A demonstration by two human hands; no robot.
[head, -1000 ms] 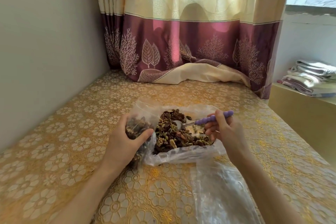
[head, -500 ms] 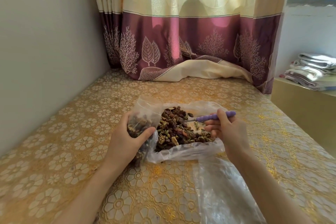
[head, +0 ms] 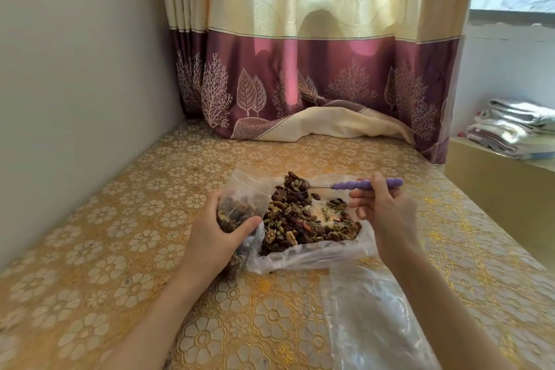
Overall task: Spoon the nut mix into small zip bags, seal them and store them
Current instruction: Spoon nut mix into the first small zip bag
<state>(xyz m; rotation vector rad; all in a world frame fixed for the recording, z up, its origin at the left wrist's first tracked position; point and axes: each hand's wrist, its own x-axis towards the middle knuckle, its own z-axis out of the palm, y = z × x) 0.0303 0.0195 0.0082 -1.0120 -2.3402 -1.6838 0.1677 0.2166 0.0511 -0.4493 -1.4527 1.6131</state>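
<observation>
Your right hand (head: 383,207) pinches the spoon (head: 345,185), handle running left-right, its loaded bowl just right of the small zip bag (head: 240,204) gripped by your left hand (head: 219,237). Carry it left to the bag's mouth.

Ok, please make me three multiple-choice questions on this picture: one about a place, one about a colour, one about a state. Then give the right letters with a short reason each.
1. Where does the small zip bag sit?
A. in the left hand
B. on the folded cloths
C. under the curtain

2. What colour is the handle of the spoon?
A. green
B. purple
C. red

3. What is the state of the spoon bowl?
A. empty
B. loaded with nut mix
C. buried in the pile

Answers:
1. A: the left hand grips the small bag, partly filled, beside the big open bag.
2. B: the handle that the right hand pinches is purple.
3. B: nuts are heaped on the bowl, which is raised above the pile.
</observation>
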